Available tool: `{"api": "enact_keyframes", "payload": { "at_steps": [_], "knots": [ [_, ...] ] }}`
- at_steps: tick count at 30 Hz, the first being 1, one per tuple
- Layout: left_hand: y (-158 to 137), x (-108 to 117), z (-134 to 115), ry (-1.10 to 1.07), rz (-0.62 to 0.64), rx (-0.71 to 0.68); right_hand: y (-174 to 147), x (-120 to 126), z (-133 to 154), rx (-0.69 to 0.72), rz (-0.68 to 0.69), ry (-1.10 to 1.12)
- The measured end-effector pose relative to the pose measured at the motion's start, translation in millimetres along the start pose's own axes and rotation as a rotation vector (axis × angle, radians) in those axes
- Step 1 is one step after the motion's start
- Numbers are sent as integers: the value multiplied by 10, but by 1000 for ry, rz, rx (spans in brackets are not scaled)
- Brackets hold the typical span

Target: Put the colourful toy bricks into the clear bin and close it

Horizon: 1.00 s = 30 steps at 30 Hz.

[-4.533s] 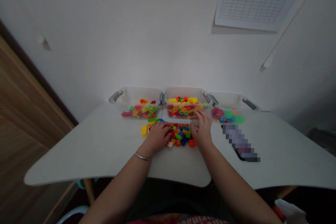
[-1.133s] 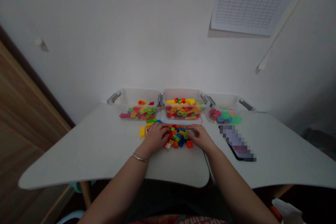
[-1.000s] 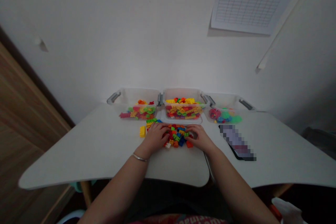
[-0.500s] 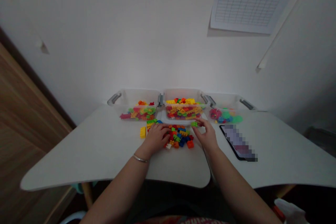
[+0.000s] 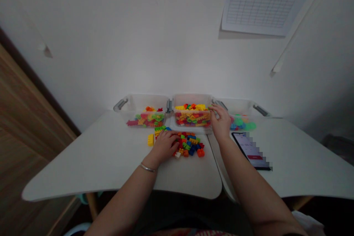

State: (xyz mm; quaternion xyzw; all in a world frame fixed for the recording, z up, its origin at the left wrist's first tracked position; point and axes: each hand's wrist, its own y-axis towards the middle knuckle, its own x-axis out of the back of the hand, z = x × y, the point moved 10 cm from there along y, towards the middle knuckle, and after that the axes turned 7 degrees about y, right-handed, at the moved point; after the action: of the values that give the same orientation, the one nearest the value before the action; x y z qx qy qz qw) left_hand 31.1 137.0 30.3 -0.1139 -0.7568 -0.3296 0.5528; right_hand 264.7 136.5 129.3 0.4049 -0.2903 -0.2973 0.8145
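Observation:
Toy building bricks [image 5: 192, 145] in several colours lie in a loose pile on the white table in front of me. My left hand [image 5: 165, 143] rests over the left part of this pile, fingers spread and slightly bent, covering some bricks. My right hand [image 5: 220, 120] is raised at the right end of the middle clear bin [image 5: 193, 97], its fingertips at the rim. A bit of green brick [image 5: 210, 106] shows at those fingertips, pinched there and mostly hidden. The middle bin holds many mixed bricks.
A left clear bin [image 5: 146, 99] holds colourful pieces, and a right clear bin [image 5: 240, 104] holds green, blue and other pieces. A phone [image 5: 249, 149] lies right of my right forearm. A seam between two tabletops [image 5: 215, 158] runs beside the pile. Behind is a wall.
My right hand has moved up and away from the pile to the middle bin's right rim, carrying the green brick. My left hand has stayed on the pile.

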Motion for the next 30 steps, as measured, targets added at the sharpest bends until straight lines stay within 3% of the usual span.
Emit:
{"api": "enact_keyframes", "payload": {
  "at_steps": [8,16,26,30],
  "knots": [
    [-2,6,2,2,-8,0,-122,-278,20,65,182,-272],
    [-1,28,-12,17,-9,-5,-155,-314,148,152,242,-471],
    [-1,41,-27,9,-19,-5,-44,-379,93,81,346,-470],
    [-1,43,-29,10,-16,-7,-66,-339,53,73,294,-359]
  ]
}}
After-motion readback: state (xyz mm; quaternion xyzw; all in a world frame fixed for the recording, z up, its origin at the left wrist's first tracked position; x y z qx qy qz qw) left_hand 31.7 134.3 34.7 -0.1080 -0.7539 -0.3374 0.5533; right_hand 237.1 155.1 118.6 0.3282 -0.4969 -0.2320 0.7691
